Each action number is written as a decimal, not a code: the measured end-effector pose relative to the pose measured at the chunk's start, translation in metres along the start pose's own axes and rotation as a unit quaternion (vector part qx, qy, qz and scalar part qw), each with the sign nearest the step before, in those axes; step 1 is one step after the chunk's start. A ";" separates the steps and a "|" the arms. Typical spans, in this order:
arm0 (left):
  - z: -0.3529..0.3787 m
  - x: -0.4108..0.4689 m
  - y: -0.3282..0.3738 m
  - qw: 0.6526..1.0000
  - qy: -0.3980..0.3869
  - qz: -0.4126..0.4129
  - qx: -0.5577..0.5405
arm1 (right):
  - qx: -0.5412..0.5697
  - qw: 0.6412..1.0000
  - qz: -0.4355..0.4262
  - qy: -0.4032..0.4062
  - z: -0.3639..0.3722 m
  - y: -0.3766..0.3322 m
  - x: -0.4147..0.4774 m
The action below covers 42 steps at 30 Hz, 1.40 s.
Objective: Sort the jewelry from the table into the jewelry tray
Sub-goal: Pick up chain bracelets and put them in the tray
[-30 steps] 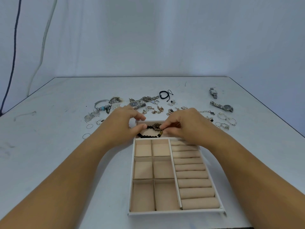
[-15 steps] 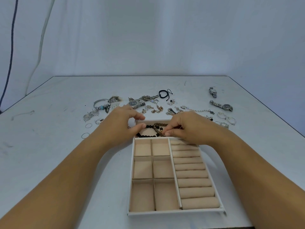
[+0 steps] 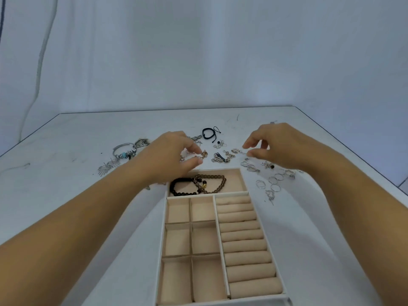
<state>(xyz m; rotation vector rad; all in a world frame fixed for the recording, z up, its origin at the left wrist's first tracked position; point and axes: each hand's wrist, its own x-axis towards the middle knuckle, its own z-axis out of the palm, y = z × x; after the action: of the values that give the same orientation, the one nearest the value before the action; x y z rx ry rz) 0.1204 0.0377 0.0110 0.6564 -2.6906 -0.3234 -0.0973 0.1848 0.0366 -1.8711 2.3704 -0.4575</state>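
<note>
Left hand (image 3: 174,155): hovers just beyond the far left corner of the tray (image 3: 231,193). Fingers are curled, thumb and forefinger drawn near each other. A small gold chain (image 3: 204,153) lies at their tips. I cannot tell whether it is pinched or only touched.

Right hand (image 3: 284,146): beyond the tray's far right corner, above the table (image 3: 66,195). Fingers are loosely curled, with a clear gap between thumb and forefinger and nothing held between them. The end of a thin silver chain (image 3: 237,151) lies just beside the thumb tip. The two hands are well apart.

In the tray: the long far compartment holds a black bead bracelet (image 3: 183,186) and a brown bead bracelet (image 3: 215,184), which overlap in the middle. On the near side, square compartments (image 3: 189,239) sit to the left and ring rolls (image 3: 245,246) to the right.

Loose on the table:
- Just beyond the tray's far edge, between the hands: a heap of silver link chain (image 3: 223,157).
- Further beyond the far edge: a black cord bracelet (image 3: 208,133).
- Beside the tray's far right corner: a cluster of thin silver rings (image 3: 276,180) and small charms, too small to sort by type.
- Well left of the tray's far end: a silver bangle with a blue bead (image 3: 123,150), and a silver leaf pendant (image 3: 108,167) nearer me.

A white cloth (image 3: 198,51) hangs behind the table.
</note>
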 end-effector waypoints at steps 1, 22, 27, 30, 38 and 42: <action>0.000 0.010 0.004 1.000 -0.004 0.004 -0.003 | -0.010 1.000 0.008 -0.001 -0.004 0.008 0.003; 0.070 0.128 0.047 0.989 -0.125 0.026 0.073 | -0.040 0.997 0.062 -0.003 0.011 0.084 0.014; 0.073 0.129 0.050 0.987 -0.112 0.057 0.095 | -0.043 0.997 0.060 0.001 0.017 0.086 0.014; 0.073 0.129 0.051 0.984 -0.097 0.085 0.121 | -0.037 0.998 0.058 0.006 0.021 0.086 0.015; 0.084 0.125 0.052 0.985 -0.071 0.102 0.122 | -0.045 0.997 0.053 0.020 0.028 0.079 0.020; 0.078 0.126 0.048 0.994 -0.087 0.060 0.010 | -0.049 0.997 0.052 0.025 0.030 0.077 0.022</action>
<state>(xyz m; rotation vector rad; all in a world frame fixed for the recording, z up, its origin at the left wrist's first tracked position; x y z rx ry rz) -0.0341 0.0293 -0.0104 0.4884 -2.8870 -0.3363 -0.1668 0.1744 -0.0117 -1.7820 2.5519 -0.3901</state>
